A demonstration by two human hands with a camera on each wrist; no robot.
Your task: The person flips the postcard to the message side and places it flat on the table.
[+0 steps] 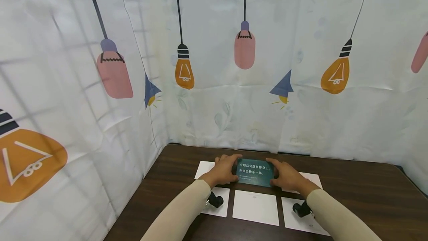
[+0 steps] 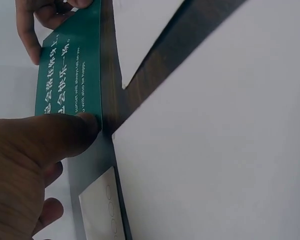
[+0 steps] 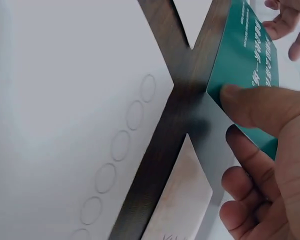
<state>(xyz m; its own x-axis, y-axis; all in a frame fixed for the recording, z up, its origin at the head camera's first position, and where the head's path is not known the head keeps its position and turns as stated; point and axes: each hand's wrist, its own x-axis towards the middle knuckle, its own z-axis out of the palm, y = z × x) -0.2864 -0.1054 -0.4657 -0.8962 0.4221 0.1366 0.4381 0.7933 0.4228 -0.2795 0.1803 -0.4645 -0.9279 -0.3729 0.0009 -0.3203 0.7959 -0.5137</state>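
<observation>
A green postcard with white Chinese writing is held between both hands toward the back of the table. My left hand grips its left edge, and in the left wrist view the thumb lies over the card's face. On the opposite edge, my right hand pinches the card; the thumb presses its printed side near a corner, with the forefinger behind. Dark tabletop shows past the card's lower edge in both wrist views.
White cards lie in rows on the dark wooden table: a front middle one, a front right one, a front left one, and back ones partly under the hands. A patterned curtain hangs behind and at left.
</observation>
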